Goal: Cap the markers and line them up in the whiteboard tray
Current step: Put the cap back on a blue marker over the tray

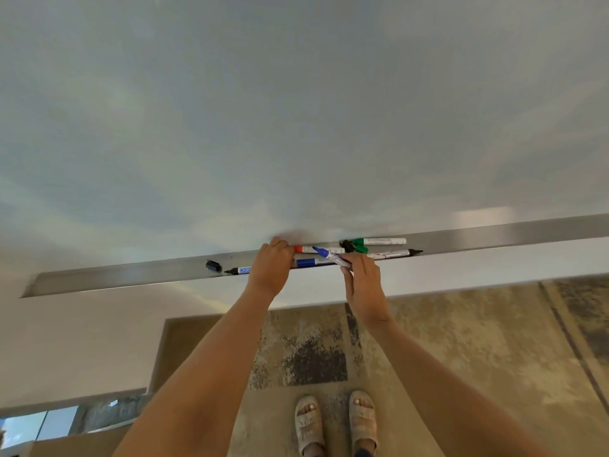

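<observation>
A metal whiteboard tray (131, 275) runs across the view under the whiteboard. My right hand (362, 278) pinches an uncapped blue marker (329, 257), tip pointing up-left. My left hand (272, 267) curls its fingers round the red end of a red marker (318, 249) lying in the tray. A second blue marker (309, 262) lies between my hands. A green marker (379, 241) lies to the right, with a green cap (361, 249) and a black cap (346, 245) beside it. Two uncapped black-tipped markers lie at the left (239, 270) and right (397, 253).
A loose black cap (213, 265) sits in the tray left of my left hand. The whiteboard (296, 110) fills the upper view. Below the tray are a white wall ledge (478, 265), a patterned rug (461, 357) and my sandalled feet (336, 423).
</observation>
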